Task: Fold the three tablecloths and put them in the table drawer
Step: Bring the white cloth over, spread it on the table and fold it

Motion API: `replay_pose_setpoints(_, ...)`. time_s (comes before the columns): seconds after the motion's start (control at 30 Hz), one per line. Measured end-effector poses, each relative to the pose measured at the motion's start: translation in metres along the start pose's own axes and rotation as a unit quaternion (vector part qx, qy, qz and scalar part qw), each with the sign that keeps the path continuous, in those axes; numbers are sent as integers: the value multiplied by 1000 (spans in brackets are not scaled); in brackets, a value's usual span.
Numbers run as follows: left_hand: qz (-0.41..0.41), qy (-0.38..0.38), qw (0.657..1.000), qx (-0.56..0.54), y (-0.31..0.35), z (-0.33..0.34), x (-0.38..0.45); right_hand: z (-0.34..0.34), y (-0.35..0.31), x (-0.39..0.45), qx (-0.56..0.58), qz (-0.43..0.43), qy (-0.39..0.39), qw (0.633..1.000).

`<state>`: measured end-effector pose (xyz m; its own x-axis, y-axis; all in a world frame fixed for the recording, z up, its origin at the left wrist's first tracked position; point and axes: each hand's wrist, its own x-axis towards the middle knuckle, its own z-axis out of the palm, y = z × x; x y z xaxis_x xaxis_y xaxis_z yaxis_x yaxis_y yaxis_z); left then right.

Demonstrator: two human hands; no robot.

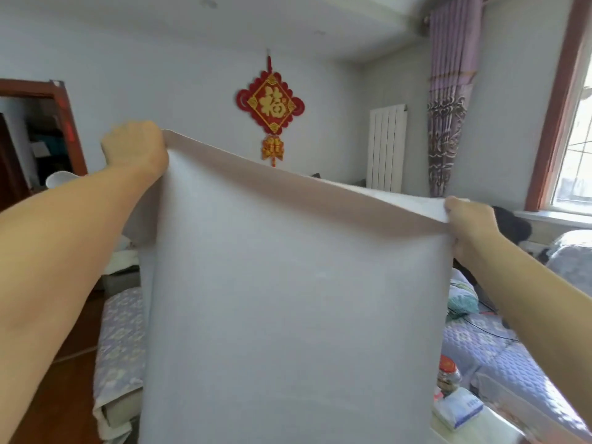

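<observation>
A pale grey, doubled-over tablecloth [288,299] hangs in the middle, in front of everything else, held at its upper fold by both hands: the left hand [136,149] grips the upper left corner, higher up, and the right hand [469,224] pinches the upper right corner, lower down. Behind the cloth, on the far wall, hangs a red and gold knotted ornament [271,105], with a white panel radiator [386,145] to its right and a purple patterned curtain [450,100] further right, beside the wood-framed window [573,149]. A brown wooden doorway [41,133] stands at far left. A quilted lilac bedspread [493,350] lies right of the cloth, and a similar one [120,341] lies left. At lower right, a red-lidded jar [448,374] stands just behind a white tissue packet [458,410].
</observation>
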<state>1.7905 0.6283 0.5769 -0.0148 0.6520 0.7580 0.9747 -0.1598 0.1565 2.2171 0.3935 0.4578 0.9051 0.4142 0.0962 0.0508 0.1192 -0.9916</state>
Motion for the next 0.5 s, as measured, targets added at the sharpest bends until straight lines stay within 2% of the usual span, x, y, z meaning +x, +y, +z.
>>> replay_pose_setpoints(0.13,8,47,999,5,-18,-28,23,23,-48,10,-11,-31,77,996)
replay_pose_setpoints(0.2,6,55,998,34,-35,-41,27,43,-66,12,11,-32,80,996)
replay_pose_setpoints(0.23,3,51,997,50,-48,-45,24,56,-68,4,-30,-58,76,995)
replay_pose_setpoints(0.27,-7,46,997,62,-65,-46,20,72,-72,-8,-102,-85,38,990)
replay_pose_setpoints(0.3,-16,42,996,74,-82,-48,14,87,-76,-19,-89,-89,-1,992)
replay_pose_setpoints(0.33,-23,41,995,86,-102,-47,7,100,-78,-30,11,-31,-33,999)
replay_pose_setpoints(0.37,-31,34,993,106,-121,-48,-1,111,-83,-37,80,-23,-86,993)
replay_pose_setpoints(0.43,-26,7,989,146,-161,-48,-16,137,-86,-52,96,-40,-118,988)
replay_pose_setpoints(0.5,-13,-53,985,166,-197,-51,-35,162,-97,-69,89,-66,-164,980)
